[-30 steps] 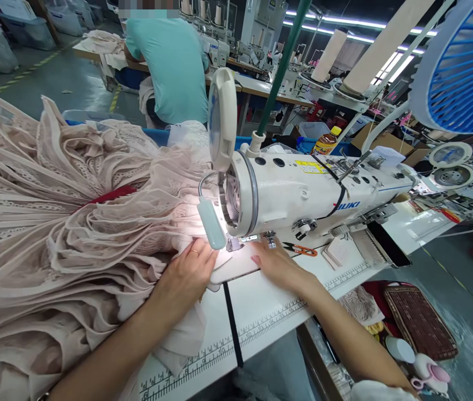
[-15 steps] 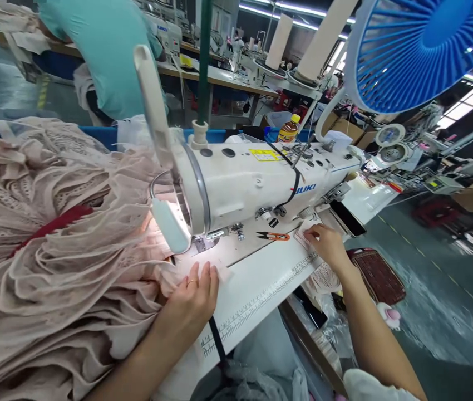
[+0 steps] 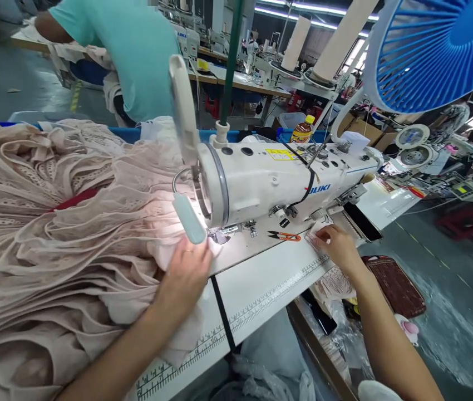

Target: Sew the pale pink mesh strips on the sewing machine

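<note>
A white Juki sewing machine (image 3: 270, 178) stands on a white table (image 3: 261, 284) with a printed ruler along its edge. A big heap of pale pink pleated lace fabric (image 3: 53, 223) fills the left side. My left hand (image 3: 184, 273) lies flat, fingers together, on the fabric's edge just in front of the needle and the lit lamp (image 3: 188, 217). My right hand (image 3: 336, 248) rests far to the right on a small stack of white labels (image 3: 315, 234), fingertips pinched on it. Orange thread snips (image 3: 284, 236) lie between the hands.
A person in a teal shirt (image 3: 132, 50) works at the bench behind. A blue fan (image 3: 428, 44) hangs at upper right. A brown bottle (image 3: 302, 131) stands behind the machine, a dark phone (image 3: 361, 220) on the table's right end. A woven mat (image 3: 395, 284) lies on the floor.
My right hand left the needle area and moved right to the label stack. My left hand slid forward along the fabric toward the needle. The view swung.
</note>
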### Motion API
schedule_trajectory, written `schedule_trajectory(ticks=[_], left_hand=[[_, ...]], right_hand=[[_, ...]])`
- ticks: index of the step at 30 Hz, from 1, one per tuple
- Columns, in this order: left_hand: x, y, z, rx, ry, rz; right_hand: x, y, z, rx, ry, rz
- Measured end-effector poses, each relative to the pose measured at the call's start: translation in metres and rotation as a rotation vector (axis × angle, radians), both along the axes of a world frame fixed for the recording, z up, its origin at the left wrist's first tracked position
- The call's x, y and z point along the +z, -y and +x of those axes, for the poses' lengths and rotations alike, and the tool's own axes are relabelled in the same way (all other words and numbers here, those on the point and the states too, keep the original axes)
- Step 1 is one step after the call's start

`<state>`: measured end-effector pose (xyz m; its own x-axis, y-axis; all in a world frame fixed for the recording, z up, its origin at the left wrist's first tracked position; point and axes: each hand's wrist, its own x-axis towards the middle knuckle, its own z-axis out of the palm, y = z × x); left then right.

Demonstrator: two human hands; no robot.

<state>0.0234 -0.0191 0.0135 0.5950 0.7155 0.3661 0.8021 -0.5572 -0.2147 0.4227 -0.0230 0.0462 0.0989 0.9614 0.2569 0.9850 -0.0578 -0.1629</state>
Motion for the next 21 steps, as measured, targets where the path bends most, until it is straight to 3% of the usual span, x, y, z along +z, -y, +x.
schedule_trajectory(ticks=[5,14,21], left_hand=[[-0.005,0.024,0.015,-0.1,-0.136,0.122],[0.001,0.011,0.003,-0.017,-0.131,0.068],[0.0,0.012,-0.001,-0.036,-0.088,0.067]], right_hand=[[-0.002,0.001,-0.003,0.023,0.012,0.024],[-0.011,0.004,-0.02,-0.034,0.204,0.061],[-0.002,0.0,-0.006,-0.074,-0.066,0.046]])
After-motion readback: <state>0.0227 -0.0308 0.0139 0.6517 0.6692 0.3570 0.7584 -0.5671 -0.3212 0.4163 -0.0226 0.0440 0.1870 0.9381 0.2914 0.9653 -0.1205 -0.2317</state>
